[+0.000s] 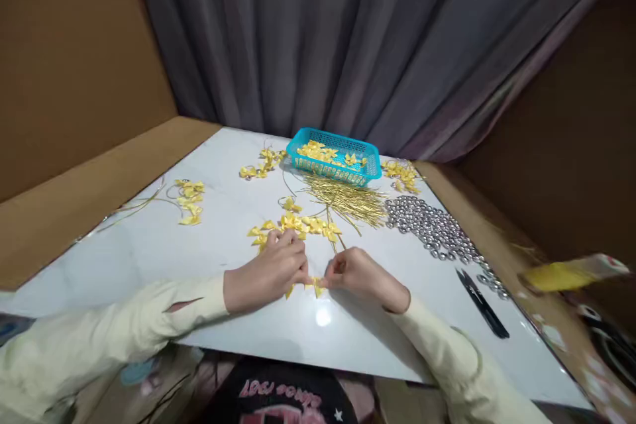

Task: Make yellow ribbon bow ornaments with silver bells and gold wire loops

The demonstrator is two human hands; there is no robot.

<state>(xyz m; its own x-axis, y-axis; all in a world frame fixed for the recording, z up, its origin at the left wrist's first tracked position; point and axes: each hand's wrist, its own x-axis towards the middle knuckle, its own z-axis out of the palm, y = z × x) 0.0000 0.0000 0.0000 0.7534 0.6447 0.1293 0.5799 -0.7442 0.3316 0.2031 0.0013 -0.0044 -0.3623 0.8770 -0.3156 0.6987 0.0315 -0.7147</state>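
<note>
Close to the table's front edge, a small yellow ribbon bow (317, 287) sits between my two hands. My left hand (272, 271) is closed, its fingertips pinching the bow's left side; another bit of yellow ribbon pokes out beneath them. From the other side my right hand (365, 278) pinches the bow's right end, thumb and forefinger together. A gold wire stem (334, 242) reaches down towards the right hand; whether the fingers grip it I cannot tell. Just beyond my hands lies a pile of yellow bows (303, 224).
A blue basket (373, 171) of yellow bows stands at the back. Before it lie gold wire stems (348, 197). Silver beads (437, 225) spread along the right, near a black-handled cutting tool (484, 308). More bow clusters (190, 199) lie left. Cardboard walls flank the white table (199, 271).
</note>
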